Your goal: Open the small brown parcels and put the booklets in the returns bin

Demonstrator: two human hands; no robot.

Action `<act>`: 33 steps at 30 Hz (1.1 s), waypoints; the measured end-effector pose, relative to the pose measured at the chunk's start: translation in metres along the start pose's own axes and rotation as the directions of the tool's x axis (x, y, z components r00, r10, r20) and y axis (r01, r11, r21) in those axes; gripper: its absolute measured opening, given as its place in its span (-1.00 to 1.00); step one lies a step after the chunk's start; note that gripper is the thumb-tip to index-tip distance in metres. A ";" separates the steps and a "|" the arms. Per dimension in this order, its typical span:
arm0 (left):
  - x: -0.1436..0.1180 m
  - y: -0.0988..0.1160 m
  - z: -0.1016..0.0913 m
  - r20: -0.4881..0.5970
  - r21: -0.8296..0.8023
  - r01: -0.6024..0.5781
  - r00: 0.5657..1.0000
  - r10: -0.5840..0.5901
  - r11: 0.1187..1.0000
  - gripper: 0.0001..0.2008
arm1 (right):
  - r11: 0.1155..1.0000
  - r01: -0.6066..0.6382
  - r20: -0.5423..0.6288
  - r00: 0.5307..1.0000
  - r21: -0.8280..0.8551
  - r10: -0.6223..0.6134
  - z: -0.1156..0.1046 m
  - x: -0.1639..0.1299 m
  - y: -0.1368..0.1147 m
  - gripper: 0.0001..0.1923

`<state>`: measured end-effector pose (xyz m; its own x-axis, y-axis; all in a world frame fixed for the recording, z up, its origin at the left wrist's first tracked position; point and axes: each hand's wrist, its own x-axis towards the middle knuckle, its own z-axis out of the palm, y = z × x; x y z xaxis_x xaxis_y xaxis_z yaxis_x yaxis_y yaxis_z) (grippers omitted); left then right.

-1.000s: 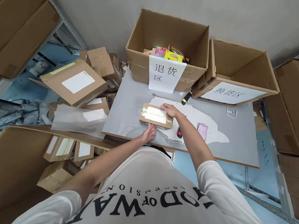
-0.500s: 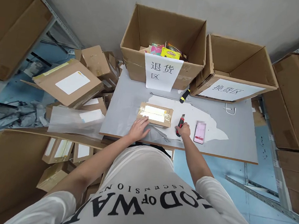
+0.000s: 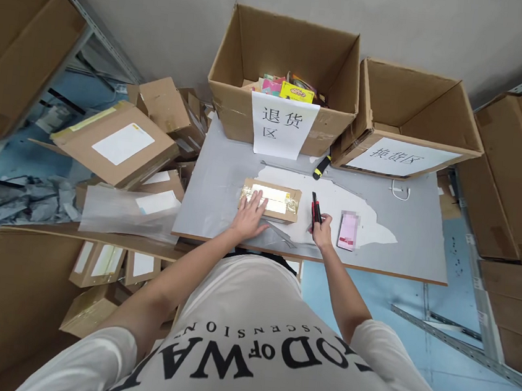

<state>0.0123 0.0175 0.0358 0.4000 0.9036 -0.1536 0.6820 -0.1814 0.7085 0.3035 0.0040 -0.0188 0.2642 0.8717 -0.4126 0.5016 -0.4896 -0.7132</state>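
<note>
Room: a storeroom corner with a grey wall, metal shelving on both sides and cardboard boxes stacked all round.
Tabletop [image 3: 226, 173]: grey, with a torn white patch in the middle; two open cartons stand along its far edge, each with a paper sign.
Parcel [image 3: 274, 198]: small, flat, taped brown box, lying near the front edge, a little left of centre.
Left hand [image 3: 250, 215]: fingers spread flat on the parcel's near left corner; half a second ago it lay just short of the box.
Right hand [image 3: 321, 230]: closed round a red and black knife [image 3: 315, 209], now lifted with its tip pointing at the far edge; a moment back it was only reaching down to it on the tabletop.
Meaning: the box looks pinned and the knife is up, so cutting the tape seems close.
Phone [image 3: 347, 229]: just right of the right hand, near the front edge.
Open room: bare grey surface toward the right edge; the left edge is crowded by piled parcels beyond it.
</note>
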 end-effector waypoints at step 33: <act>0.041 -0.031 -0.019 -0.032 0.399 0.030 0.999 -0.018 0.916 0.28 | 0.966 0.181 0.407 0.881 0.182 -0.242 -0.045 -0.024 -0.012 -0.29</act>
<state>-0.0040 0.0680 0.0206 0.3673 0.9188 -0.1444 0.8813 -0.2942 0.3699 0.3280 -0.0106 0.0251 -0.2236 0.8788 -0.4216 0.3830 -0.3185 -0.8671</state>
